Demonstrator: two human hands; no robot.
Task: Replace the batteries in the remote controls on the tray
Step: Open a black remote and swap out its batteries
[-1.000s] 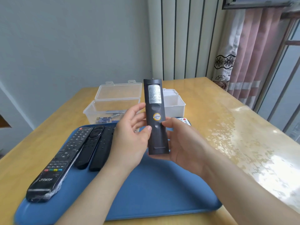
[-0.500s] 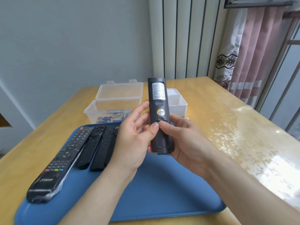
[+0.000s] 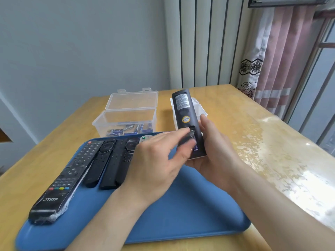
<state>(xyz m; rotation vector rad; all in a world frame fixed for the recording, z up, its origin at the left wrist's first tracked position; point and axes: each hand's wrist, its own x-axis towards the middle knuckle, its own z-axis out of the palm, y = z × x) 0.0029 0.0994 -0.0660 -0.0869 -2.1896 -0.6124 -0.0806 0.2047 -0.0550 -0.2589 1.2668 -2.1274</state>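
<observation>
Wooden table | tray remote reads "THTF" | right hand grips labelled remote | left hand pinches its battery cover

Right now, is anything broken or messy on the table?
Nothing looks broken. The held remote has its battery cover off, but only because the left hand pinches it while the right hand grips the remote. The big remote on the tray wears crinkled clear wrap.
</observation>
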